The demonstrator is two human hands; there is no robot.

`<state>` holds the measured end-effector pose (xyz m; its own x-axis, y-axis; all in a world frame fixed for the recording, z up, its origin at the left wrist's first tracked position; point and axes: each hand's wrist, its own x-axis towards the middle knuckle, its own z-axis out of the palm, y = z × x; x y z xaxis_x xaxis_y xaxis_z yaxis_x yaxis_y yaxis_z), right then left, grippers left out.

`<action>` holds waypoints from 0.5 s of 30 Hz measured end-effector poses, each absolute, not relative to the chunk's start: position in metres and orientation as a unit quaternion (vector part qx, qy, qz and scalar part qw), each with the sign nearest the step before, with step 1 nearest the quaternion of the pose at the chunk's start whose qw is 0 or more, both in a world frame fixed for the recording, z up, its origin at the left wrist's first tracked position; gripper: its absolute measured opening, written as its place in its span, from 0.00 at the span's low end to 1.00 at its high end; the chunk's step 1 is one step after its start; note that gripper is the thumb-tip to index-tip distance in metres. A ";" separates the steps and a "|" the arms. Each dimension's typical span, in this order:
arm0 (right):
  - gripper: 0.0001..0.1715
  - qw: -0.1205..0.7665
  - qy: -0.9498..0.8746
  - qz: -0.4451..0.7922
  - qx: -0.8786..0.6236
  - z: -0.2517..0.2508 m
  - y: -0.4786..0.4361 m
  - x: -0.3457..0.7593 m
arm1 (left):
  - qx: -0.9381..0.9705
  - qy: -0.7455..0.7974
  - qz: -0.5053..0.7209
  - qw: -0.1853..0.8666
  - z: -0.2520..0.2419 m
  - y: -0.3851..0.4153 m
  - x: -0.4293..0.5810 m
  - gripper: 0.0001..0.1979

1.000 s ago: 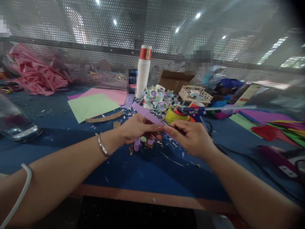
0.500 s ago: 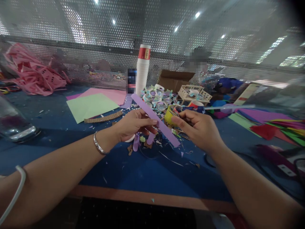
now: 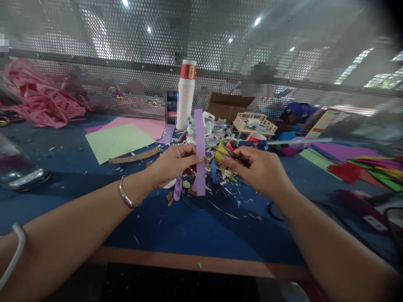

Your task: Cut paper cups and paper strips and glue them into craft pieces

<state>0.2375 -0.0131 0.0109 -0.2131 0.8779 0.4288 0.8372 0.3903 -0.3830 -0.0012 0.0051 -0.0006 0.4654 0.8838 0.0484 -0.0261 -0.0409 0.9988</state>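
My left hand pinches a strip of purple paper between thumb and fingers, and the strip stands nearly upright. Facing it, my right hand is closed round a pair of scissors, their dark blades pointing left towards the strip but apart from it. The scissors' handles are mostly hidden by my fingers. Behind the blades shows a yellow roll, partly covered. A dark blue tool with a clear stick, perhaps a glue gun, lies beyond my right hand. Paper scraps are scattered beneath both hands.
Further back are a tall stack of paper cups, decorated paper rings, a small wooden tray and a cardboard box. Green paper and a glass are left; coloured sheets and a cable right.
The purple strip has turned from a slant to nearly upright in my left hand. In my right hand, the scissors' blades now show more clearly, pointing at the strip.
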 end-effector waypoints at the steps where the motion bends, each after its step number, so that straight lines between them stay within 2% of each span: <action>1: 0.27 0.301 -0.778 0.039 -0.550 0.011 -0.014 0.237 | 0.620 0.349 0.377 0.593 -0.001 0.005 -0.001 0.09; 8: 0.28 0.275 -0.796 0.104 -0.530 0.009 -0.013 0.236 | 0.651 0.356 0.375 0.556 -0.001 0.007 -0.003 0.11; 15: 0.30 0.174 -0.830 0.212 -0.486 0.013 -0.017 0.229 | 0.667 0.359 0.376 0.534 -0.001 0.009 -0.006 0.13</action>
<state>0.2289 -0.0167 0.0132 -0.4674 0.8801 0.0833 0.7319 0.4381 -0.5219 -0.0056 0.0088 -0.0013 0.4588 0.8806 0.1185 0.0775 -0.1725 0.9820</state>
